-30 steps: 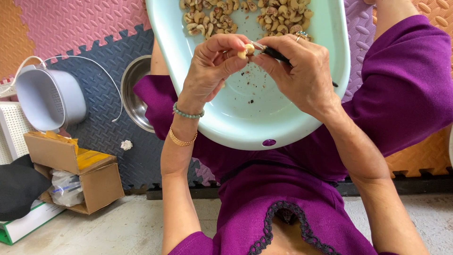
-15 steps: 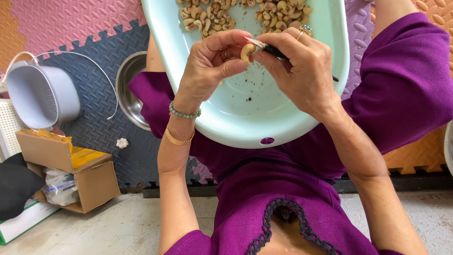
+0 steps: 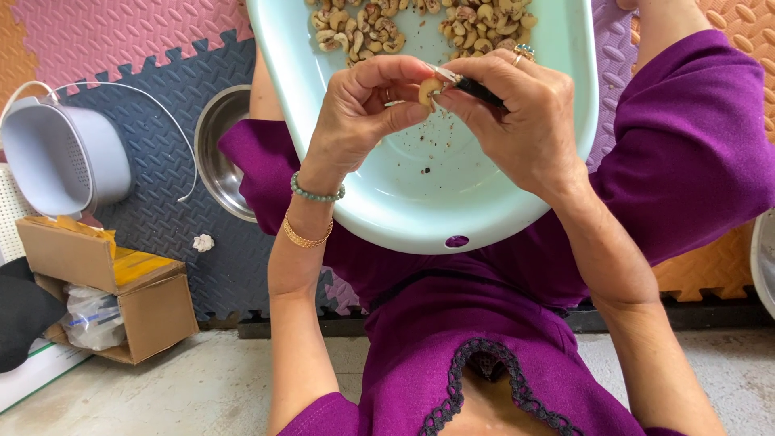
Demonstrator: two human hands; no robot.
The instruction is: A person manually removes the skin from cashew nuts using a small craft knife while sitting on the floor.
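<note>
My left hand (image 3: 359,121) pinches a pale cashew nut (image 3: 429,90) between thumb and fingertips, over a pale green oval basin (image 3: 404,218) resting on my lap. My right hand (image 3: 525,121) grips a small dark-handled knife (image 3: 476,89), its metal tip against the nut. A heap of cashews (image 3: 420,24) lies at the far end of the basin, and brown skin scraps (image 3: 428,165) dot its floor. I wear a purple dress, a bead bracelet and a gold bangle on the left wrist, and a ring on the right hand.
A steel bowl (image 3: 222,153) sits left of the basin on dark foam mat tiles. Farther left are a grey plastic strainer basket (image 3: 60,157) with a white cord, an open cardboard box (image 3: 113,295) and a small white scrap (image 3: 202,242). Concrete floor lies nearest me.
The nut has been turned slightly between my fingers and the knife tip has shifted on it. The view has drifted a little; both hands stay over the basin.
</note>
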